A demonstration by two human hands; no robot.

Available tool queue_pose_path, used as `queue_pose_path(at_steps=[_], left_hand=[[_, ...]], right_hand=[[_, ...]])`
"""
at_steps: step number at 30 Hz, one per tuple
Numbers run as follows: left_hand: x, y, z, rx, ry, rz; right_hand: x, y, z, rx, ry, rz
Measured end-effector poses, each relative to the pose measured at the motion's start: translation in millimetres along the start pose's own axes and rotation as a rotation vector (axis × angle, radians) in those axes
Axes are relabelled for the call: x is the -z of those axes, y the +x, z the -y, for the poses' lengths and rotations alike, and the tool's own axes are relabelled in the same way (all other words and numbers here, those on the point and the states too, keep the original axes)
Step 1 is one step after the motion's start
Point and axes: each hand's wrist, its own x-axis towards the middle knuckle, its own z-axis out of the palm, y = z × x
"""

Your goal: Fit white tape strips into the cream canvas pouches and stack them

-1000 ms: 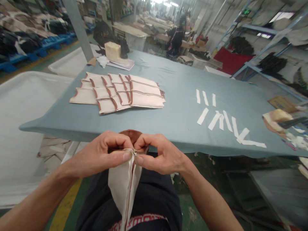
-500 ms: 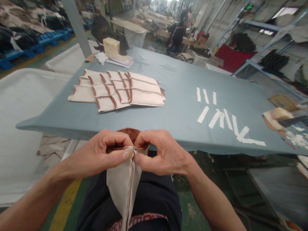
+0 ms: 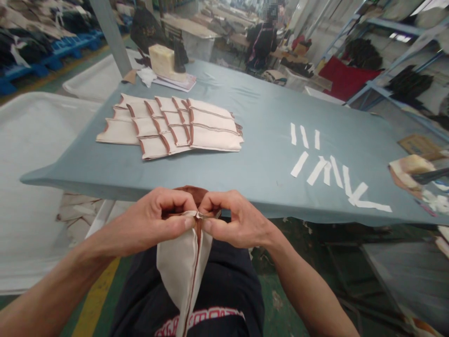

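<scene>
Bench [image 3: 263, 180] ahead bears overlapping cream panels [image 3: 213, 133]; before its near edge hangs a sewn cream piece [image 3: 175, 260], its top pinched by left hand [image 3: 157, 222] and right hand [image 3: 233, 222]. I'd say its seam [image 3: 195, 271] is being worked, calling next for steady thumbs.

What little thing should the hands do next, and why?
Perhaps the left hand and right hand should gently spread the seam a bit wider. Both pinch the top of the cream piece, one on each side of that seam, and just below the thumbs a brown strip shows between the cream edges.
</scene>
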Motion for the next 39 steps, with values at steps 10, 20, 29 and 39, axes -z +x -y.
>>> queue_pose_path(at_steps=[10,20,29,39], left_hand=[[-12.6,-10,0,-0.053,0.166,-0.156],[-4.0,-12,12,0.009,0.144,-0.101],[4.6,-8,-15,-0.114,0.32,-0.084],[-17.3,-18,18,-0.324,0.358,-0.297]], right_hand=[[0,-7,8,0.219,-0.363,-0.166],[-13,-5,2,0.049,-0.229,-0.203],[-16,-7,14,0.234,-0.479,-0.225],[-17,1,-5,-0.032,-0.009,-0.142]])
